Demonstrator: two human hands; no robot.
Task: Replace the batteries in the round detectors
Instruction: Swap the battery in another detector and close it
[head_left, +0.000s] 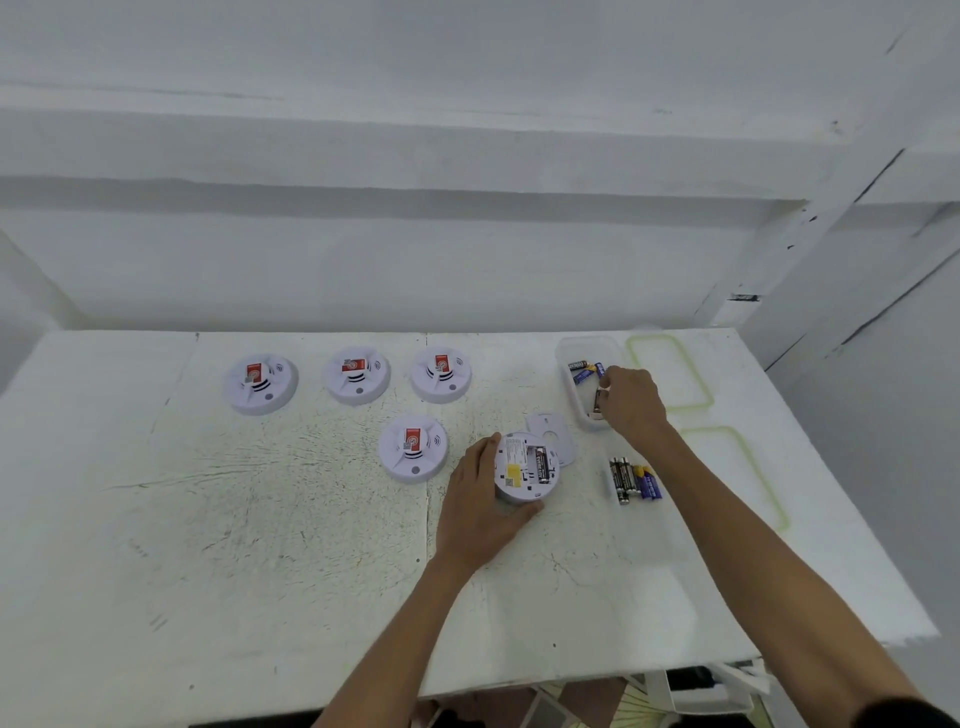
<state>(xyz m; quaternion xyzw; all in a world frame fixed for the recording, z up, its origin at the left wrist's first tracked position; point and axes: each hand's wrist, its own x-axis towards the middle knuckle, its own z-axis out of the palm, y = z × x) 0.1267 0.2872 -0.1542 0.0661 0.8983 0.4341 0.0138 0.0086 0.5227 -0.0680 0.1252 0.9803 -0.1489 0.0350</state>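
A scuffed white table (260, 545) stands against a white wall. With the bay half filled, the next cell should probably go in with its ends matched to the polarity marks while the detector is held steady. Four closed detectors (261, 383) sit at left. The left hand (480, 506) cups an upturned detector (524, 467). Nearby to its right, the right hand (631, 400) pinches a battery (597, 404) inside a clear tub (563, 358).

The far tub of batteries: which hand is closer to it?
Right. The right hand reaches into the tub, fingers pinching a battery; the left hand grips the opened detector, nearer the person.
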